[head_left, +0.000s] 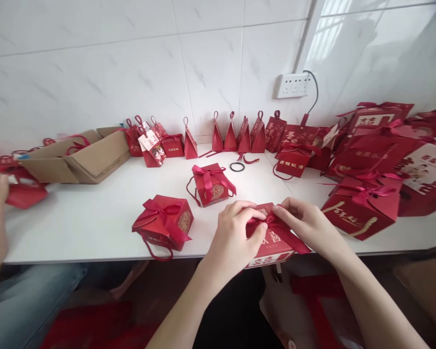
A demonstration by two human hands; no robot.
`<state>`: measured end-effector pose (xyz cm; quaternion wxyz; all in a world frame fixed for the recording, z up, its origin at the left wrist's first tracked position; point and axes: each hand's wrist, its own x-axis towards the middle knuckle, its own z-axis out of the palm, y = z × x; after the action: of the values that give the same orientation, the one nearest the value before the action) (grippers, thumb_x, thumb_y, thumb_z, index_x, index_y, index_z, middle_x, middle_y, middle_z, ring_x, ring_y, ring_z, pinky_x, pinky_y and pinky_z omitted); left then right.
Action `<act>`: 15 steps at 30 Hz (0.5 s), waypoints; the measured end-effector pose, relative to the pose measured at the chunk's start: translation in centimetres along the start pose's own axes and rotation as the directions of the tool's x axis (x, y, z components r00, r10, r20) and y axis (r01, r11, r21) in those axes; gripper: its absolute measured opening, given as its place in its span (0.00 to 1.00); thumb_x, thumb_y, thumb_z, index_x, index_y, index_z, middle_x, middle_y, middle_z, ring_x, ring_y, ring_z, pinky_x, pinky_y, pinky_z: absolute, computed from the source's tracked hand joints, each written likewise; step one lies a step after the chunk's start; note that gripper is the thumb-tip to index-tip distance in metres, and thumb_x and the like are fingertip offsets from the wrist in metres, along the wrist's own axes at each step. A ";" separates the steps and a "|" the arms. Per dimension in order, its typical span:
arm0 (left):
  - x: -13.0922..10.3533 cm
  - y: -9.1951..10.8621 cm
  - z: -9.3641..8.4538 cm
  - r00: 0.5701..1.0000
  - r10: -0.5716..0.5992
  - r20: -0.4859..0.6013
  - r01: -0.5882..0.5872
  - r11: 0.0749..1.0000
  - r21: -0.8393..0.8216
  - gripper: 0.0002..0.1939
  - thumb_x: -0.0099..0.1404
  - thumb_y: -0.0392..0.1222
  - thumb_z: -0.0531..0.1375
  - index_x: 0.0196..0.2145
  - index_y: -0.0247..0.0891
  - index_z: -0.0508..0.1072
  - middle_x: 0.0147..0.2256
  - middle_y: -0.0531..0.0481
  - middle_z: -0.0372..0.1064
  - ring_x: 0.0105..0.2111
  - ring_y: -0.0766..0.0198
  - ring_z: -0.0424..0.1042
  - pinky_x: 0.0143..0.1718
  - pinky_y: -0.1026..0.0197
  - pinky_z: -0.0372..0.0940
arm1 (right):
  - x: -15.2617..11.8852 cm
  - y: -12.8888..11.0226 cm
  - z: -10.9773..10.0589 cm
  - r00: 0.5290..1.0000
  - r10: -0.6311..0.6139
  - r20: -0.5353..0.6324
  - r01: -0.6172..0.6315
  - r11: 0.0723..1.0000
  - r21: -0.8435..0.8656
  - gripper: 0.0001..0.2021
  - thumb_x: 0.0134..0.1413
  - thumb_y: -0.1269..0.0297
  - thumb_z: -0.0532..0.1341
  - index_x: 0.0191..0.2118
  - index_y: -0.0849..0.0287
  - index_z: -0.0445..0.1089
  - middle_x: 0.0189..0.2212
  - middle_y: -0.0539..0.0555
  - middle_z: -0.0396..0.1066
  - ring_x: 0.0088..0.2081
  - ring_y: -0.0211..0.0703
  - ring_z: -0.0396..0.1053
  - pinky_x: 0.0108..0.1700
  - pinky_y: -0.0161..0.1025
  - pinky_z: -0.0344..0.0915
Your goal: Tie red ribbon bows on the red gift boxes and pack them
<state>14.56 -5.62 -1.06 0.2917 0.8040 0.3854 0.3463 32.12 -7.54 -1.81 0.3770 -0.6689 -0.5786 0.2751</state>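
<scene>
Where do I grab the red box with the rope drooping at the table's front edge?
Probably by its rope handle, coming from the front: on that side of the red box, the loop hangs slack and uncovered. I'd leave the bow on top alone, since tugging its ribbon might undo it.

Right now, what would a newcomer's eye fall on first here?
Probably the glossy ribbon on the red box at the front edge of the table, between the left grip and right grip. Next, perhaps, the heaped red packages on the right, then the peaked boxes lined up before the tiled wall.
</scene>
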 end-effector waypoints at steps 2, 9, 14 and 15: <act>-0.2 -0.2 0.0 1.000 -0.006 -0.002 0.006 0.999 -0.037 0.05 0.62 0.39 0.57 0.36 0.40 0.72 0.43 0.49 0.68 0.48 0.60 0.66 0.54 0.53 0.59 | 0.1 0.2 0.3 0.997 0.025 0.076 -0.036 0.989 0.144 0.22 0.50 0.43 0.57 0.21 0.58 0.59 0.18 0.46 0.57 0.22 0.34 0.54 0.23 0.32 0.52; -0.2 -0.9 -0.3 0.997 0.001 0.072 0.011 0.985 -0.170 0.05 0.63 0.40 0.56 0.34 0.41 0.73 0.43 0.49 0.67 0.50 0.61 0.65 0.53 0.57 0.60 | -0.2 1.4 1.7 0.959 0.190 0.209 -0.282 0.678 0.679 0.24 0.42 0.47 0.65 0.18 0.58 0.53 0.14 0.42 0.46 0.15 0.28 0.43 0.15 0.29 0.44; 0.0 -1.1 -0.4 0.993 0.013 0.120 0.010 0.983 -0.186 0.04 0.61 0.40 0.58 0.33 0.41 0.73 0.44 0.48 0.66 0.50 0.59 0.65 0.52 0.56 0.61 | -0.7 2.4 2.7 0.951 0.244 0.193 -0.307 0.637 0.707 0.25 0.37 0.44 0.66 0.18 0.57 0.53 0.12 0.40 0.44 0.12 0.26 0.39 0.13 0.29 0.40; 0.0 -1.1 -0.5 0.993 0.011 0.122 0.013 0.982 -0.190 0.04 0.61 0.40 0.58 0.33 0.41 0.73 0.44 0.47 0.66 0.50 0.59 0.65 0.52 0.56 0.61 | -0.8 2.6 2.8 0.955 0.238 0.177 -0.293 0.666 0.686 0.25 0.39 0.42 0.65 0.18 0.57 0.54 0.12 0.41 0.45 0.12 0.27 0.41 0.13 0.30 0.42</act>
<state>13.76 -4.91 -1.58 0.3907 0.7919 0.3322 0.3316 31.23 -7.97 -5.55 0.5384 -0.5405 -0.3388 0.5506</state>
